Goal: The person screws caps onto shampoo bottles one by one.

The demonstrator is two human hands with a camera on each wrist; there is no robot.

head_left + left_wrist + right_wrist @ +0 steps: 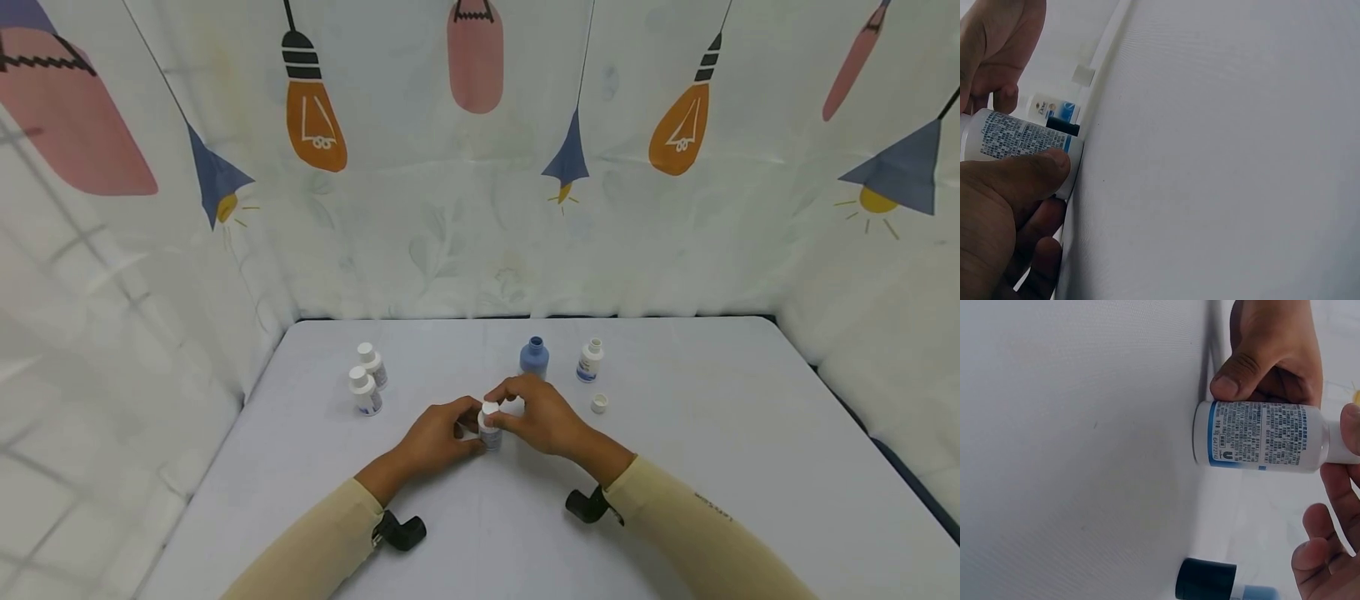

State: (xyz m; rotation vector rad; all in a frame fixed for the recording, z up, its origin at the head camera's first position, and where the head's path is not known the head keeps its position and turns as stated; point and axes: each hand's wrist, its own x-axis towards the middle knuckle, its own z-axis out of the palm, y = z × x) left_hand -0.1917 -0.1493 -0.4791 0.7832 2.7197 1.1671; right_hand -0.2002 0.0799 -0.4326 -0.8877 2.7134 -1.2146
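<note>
A small white bottle (491, 437) with a printed label stands upright on the table between both hands. My left hand (438, 433) grips its body low down, with the thumb (1047, 172) across the label. At the top, my right hand (543, 418) pinches the white cap (491, 407) between thumb and fingers. Behind the right hand stands a blue bottle (534, 358) with an uncovered neck. A dark cap (1207, 579) shows in both wrist views, but the right hand hides it in the head view.
Right of the blue bottle is an uncapped white bottle (590, 363), with a loose white cap (599, 403) in front of it. Two capped white bottles (372, 367) stand close together at the left. A printed curtain (465, 233) surrounds the white table (675, 375) at the back and sides.
</note>
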